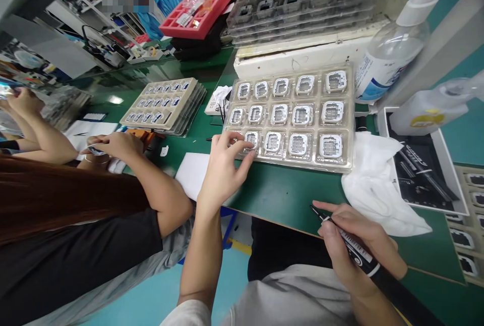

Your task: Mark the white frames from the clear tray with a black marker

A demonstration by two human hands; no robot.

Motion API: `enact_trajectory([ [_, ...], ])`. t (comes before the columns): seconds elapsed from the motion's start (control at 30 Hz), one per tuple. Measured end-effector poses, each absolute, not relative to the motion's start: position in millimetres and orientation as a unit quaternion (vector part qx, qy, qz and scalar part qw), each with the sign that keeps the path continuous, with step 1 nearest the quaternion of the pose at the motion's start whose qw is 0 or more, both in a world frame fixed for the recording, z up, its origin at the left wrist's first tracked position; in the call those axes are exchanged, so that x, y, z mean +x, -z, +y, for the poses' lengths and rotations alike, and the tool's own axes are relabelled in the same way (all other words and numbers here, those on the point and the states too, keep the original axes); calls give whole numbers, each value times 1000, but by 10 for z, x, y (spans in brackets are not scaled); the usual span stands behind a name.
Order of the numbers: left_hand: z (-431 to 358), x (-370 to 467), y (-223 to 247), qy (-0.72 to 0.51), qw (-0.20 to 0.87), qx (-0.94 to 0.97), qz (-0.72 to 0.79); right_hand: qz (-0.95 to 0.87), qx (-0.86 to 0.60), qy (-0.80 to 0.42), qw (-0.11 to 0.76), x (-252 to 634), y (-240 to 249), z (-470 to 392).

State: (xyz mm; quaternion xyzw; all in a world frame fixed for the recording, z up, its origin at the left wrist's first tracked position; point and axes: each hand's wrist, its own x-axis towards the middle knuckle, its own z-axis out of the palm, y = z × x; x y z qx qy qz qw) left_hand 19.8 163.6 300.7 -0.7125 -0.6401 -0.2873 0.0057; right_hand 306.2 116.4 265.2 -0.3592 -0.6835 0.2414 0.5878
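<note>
My left hand (229, 164) reaches over the front-left corner of a clear plastic tray (289, 162). Its fingers are curved but apart, and the fingertips are at a small white-and-grey square frame (251, 138) in the corner pocket. Whether they touch the frame I cannot tell. Similar frames sit in the other pockets, in three rows. In my right hand (357, 240) is a black marker pen (355, 251) with a pale label, held near the table's front edge. Its thin dark tip points left, toward the space below the tray.
Right of the tray lie a white cloth (374, 184), a pump bottle (389, 58) and a white box (449, 184) of dark items. Stacked trays (302, 8) stand behind. On my left, a co-worker's hands (117, 147) hold a small part near another tray stack (159, 106).
</note>
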Motion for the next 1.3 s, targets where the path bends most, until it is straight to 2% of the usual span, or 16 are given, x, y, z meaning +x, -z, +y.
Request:
enact_trajectory([
  [0.2,1639,172,-3002,279,16,-728,-626,-694,-374,-225,573,3070,-2620,1165],
  [0.47,1536,294,-2910,431,45,-674,-599,-690,-367,-250,572,3086,-2513,1159],
  [0.53,1414,361,-2887,465,7,-647,-604,-685,-349,-267,581,3077,-2474,1173],
  [0.67,1141,572,-2791,496,-141,-608,-603,-676,-320,-258,612,3066,-2475,1199],
  [0.83,990,891,-2659,502,-266,-596,-567,-720,-365,-284,517,3102,-2576,1197],
  [1.0,938,1046,-2577,498,-318,-595,-545,-681,-321,-276,598,3024,-2620,1204],
  [1.3,905,1161,-2556,464,-358,-608,-535,-669,-344,-299,586,2948,-2674,1214],
])
